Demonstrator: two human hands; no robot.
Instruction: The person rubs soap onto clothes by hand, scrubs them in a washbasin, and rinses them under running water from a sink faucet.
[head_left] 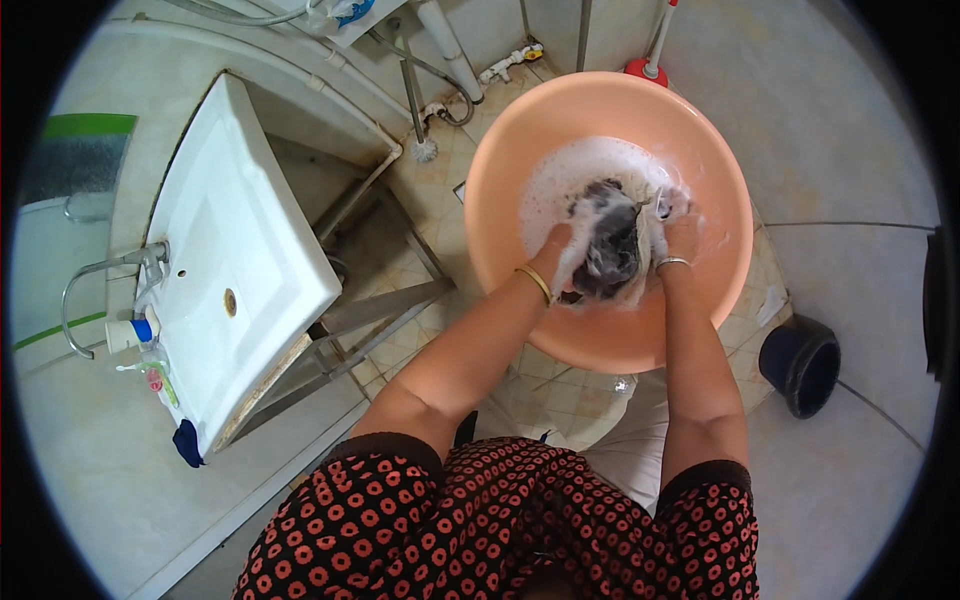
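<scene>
A large peach-coloured basin (pixel 492 150) holds soapy water with white foam (pixel 560 165). In it lies a bunched wet dark garment (pixel 612 245) with a paler edge, partly covered in suds. My left hand (pixel 556 250), below a gold-coloured bangle, grips the garment's left side; its thumb shows while the other fingers sink into cloth and foam. On the opposite side my right hand (pixel 682 236), with a silver-coloured bangle at the wrist, holds the cloth's right edge. Foam covers part of its fingers.
A white washbasin (pixel 215 240) on a metal frame stands at the left, with a tap (pixel 150 255), a cup and toothbrushes on its rim. A dark bucket (pixel 800 368) is at the right. Behind the basin are a red plunger (pixel 648 70), pipes and a toilet brush (pixel 424 150).
</scene>
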